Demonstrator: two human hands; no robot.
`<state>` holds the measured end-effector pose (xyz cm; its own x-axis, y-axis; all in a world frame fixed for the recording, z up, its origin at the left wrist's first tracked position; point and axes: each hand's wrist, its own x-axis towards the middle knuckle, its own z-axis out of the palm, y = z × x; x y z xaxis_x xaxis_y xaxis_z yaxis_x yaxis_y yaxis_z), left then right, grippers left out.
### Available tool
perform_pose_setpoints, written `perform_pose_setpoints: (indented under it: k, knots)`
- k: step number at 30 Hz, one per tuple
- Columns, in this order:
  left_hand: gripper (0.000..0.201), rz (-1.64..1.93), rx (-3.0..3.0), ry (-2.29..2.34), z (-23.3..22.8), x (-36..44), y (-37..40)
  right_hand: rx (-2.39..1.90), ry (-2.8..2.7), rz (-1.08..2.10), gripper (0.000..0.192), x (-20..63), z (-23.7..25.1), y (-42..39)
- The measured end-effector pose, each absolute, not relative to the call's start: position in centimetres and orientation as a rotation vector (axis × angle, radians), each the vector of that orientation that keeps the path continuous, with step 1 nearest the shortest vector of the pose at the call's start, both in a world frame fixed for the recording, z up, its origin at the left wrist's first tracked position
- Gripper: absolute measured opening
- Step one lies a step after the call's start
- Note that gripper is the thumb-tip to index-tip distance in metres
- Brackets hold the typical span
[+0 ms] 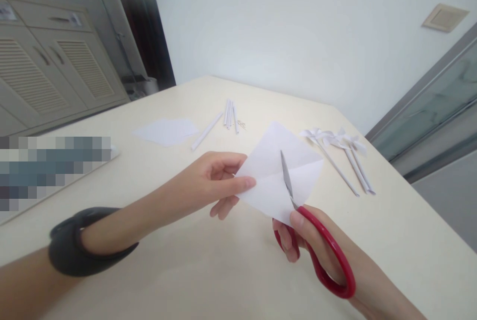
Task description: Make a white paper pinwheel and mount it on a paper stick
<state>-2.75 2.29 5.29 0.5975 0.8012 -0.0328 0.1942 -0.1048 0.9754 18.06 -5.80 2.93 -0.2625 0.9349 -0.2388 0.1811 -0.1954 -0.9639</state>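
My left hand (227,181) pinches the left corner of a white square of paper (266,166), thumb on top and fingers beneath. A crease runs across the sheet, which is held above the table. My right hand (313,233) is wrapped round the red handles of a pair of scissors (330,240). One scissor blade lies over the paper's face, pointing toward its centre; the other blade is hidden under the sheet. The blades cross near the paper's lower right edge.
On the table (402,230), white paper sheets (166,131) lie at the back left. Beside them are a loose paper tube (206,131) and several shorter paper rolls (228,114). Paper pinwheels on sticks (345,148) lie to the right. A blurred-out board (55,173) sits at far left.
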Motion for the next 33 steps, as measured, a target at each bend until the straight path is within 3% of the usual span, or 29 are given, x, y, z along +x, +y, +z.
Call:
perform_pose_setpoints:
  k: [15, 22, 29, 33]
  knots:
    - [0.02, 1.113, 1.374, 0.82, 5.4, -3.9, 3.8, -1.181, -1.498, 1.615, 0.034, 17.8, 2.9, -5.3]
    - [0.02, 1.005, 1.268, 0.729, 5.3, -4.1, 3.8, -1.281, -1.313, 1.499, 0.032, 18.3, 3.6, -5.4]
    - [0.015, 0.741, 1.359, 0.705, 5.2, -3.7, 3.3, -1.18, -1.146, 1.324, 0.047, 19.3, 2.8, -4.1]
    - [0.018, 0.547, 1.384, 0.66, 4.8, -3.9, 3.5, -1.177, -1.117, 1.349, 0.028, 19.9, 3.1, -3.6]
